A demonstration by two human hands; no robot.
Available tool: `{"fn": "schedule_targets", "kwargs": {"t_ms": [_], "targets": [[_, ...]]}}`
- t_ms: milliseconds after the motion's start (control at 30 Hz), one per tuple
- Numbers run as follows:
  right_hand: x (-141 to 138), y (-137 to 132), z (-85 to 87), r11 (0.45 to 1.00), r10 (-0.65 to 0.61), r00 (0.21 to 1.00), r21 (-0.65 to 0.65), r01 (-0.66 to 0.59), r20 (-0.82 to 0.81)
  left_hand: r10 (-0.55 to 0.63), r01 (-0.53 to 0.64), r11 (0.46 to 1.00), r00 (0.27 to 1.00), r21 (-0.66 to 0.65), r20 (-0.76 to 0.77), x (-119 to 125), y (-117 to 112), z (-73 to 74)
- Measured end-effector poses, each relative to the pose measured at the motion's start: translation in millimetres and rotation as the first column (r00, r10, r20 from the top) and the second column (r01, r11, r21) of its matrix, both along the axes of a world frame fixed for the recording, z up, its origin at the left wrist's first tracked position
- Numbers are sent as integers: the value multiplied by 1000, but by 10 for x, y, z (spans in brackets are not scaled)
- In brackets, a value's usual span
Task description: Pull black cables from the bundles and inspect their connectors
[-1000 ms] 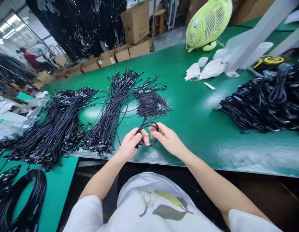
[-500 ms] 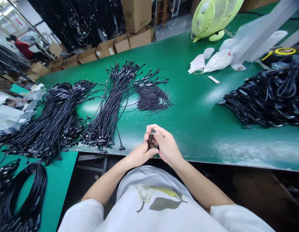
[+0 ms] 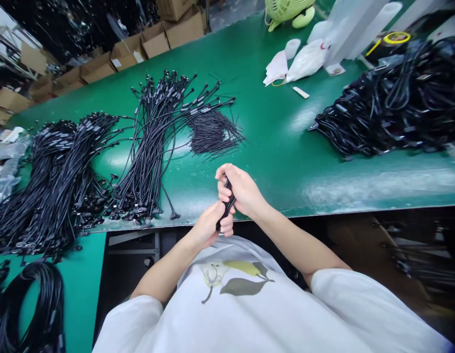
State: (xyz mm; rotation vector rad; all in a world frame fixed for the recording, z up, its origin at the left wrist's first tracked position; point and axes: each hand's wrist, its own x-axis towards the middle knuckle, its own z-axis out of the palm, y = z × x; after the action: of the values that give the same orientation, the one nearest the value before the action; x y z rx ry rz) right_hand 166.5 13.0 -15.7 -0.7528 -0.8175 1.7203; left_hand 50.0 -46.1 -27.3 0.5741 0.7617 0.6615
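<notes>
Both my hands are closed around a small bundled black cable (image 3: pixel 227 206), held at the front edge of the green table. My left hand (image 3: pixel 209 223) grips its lower end and my right hand (image 3: pixel 240 190) wraps the upper part. The fingers cover much of the bundle, so its ends are hard to make out. Beyond my hands lies a heap of thin black ties (image 3: pixel 212 133). To its left is a loose pile of straight black cables (image 3: pixel 152 142) with connectors at both ends.
Another cable pile (image 3: pixel 65 171) lies farther left, and a coil of cable (image 3: pixel 53 304) rests on the lower left table. Bundled black cables (image 3: pixel 392 108) are heaped at right. A green fan (image 3: pixel 286 12), white bags (image 3: pixel 306 61) and a tape measure (image 3: pixel 392 39) stand at the back.
My hands have shifted from working close together on the folded cable to gripping it one above the other, the bundle now slanting lengthwise between them. The view has tilted down and turned right.
</notes>
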Motion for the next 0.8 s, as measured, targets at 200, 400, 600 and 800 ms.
{"fn": "schedule_targets", "kwargs": {"t_ms": [200, 400, 600, 800], "targets": [[386, 38, -17, 702, -406, 666, 680, -211, 626, -31, 61, 990, 973, 126, -229, -207, 118, -43], [480, -182, -48, 165, -751, 182, 447, -879, 635, -163, 539, 769, 685, 343, -710, -365, 242, -16], [481, -208, -180, 47, -803, 233, 448, -893, 549, -299, 545, 776, 760, 317, -576, -386, 253, -67], [539, -58, -145, 144, -573, 251, 398, -906, 780, -222, 569, 745, 704, 349, -674, -397, 294, -46]]}}
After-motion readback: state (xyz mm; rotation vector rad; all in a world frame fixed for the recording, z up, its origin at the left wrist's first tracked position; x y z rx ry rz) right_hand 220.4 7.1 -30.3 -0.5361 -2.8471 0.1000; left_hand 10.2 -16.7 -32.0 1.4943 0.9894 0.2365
